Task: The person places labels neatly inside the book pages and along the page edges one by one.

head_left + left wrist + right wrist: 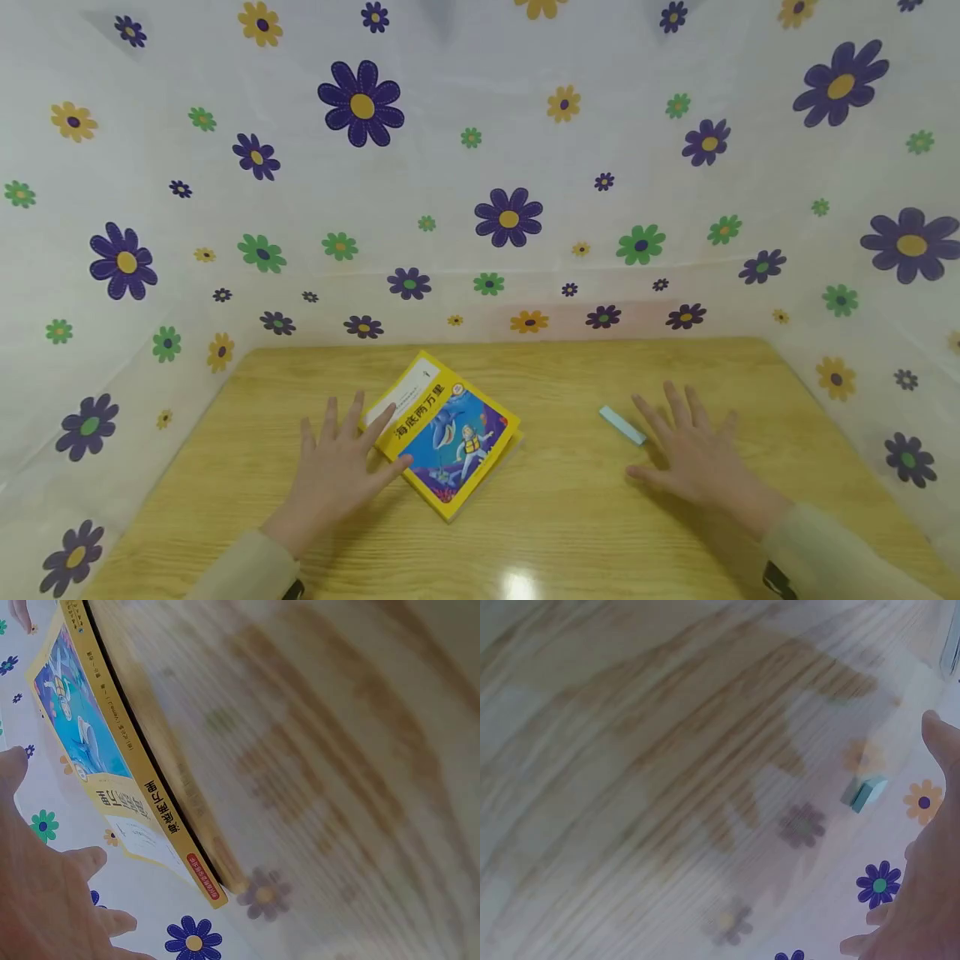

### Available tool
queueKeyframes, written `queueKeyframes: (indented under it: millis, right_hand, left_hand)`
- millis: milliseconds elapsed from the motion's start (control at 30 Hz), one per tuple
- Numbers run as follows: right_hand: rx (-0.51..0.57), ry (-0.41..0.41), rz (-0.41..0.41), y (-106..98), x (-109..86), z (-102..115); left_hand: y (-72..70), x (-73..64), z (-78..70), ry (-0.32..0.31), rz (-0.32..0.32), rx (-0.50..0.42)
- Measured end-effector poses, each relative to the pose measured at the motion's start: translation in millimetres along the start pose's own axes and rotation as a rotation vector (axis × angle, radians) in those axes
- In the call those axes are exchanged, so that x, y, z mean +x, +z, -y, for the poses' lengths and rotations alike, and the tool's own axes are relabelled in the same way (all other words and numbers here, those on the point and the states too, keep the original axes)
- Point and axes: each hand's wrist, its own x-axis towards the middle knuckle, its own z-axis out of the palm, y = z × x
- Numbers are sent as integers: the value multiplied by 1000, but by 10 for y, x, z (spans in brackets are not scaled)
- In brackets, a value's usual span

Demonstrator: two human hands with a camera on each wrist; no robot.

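We hold our left hand (330,471) open over the yellow paperback's (468,446) edge, our right hand (697,458) spread near a pale-blue bar (622,425), wooden tabletop (566,492) between.

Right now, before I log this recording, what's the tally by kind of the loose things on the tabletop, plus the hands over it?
Book: 1, the yellow-covered book
Stick: 1, the pale blue stick
Hands: 2, the left hand and the right hand
Total: 4
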Motion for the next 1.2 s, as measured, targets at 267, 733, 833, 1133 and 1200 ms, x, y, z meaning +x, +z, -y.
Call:
queueKeyframes:
  millis: [267, 733, 833, 1133, 1200]
  right_hand:
    - [-11, -16, -13, -45, 78, 85]
    - [-12, -86, -87, -46, 252, 303]
    - [0, -94, -104, -48, 298, 366]
    - [20, -105, -120, -52, 418, 544]
    - [28, -106, -122, -50, 437, 588]
  left_hand:
    - [8, 90, 42, -14, 36, 10]
    - [15, 230, 216, -49, 46, -12]
    - [17, 245, 244, -56, 51, -16]
    - [1, 306, 278, -100, 100, -61]
    - [0, 314, 283, -108, 114, -70]
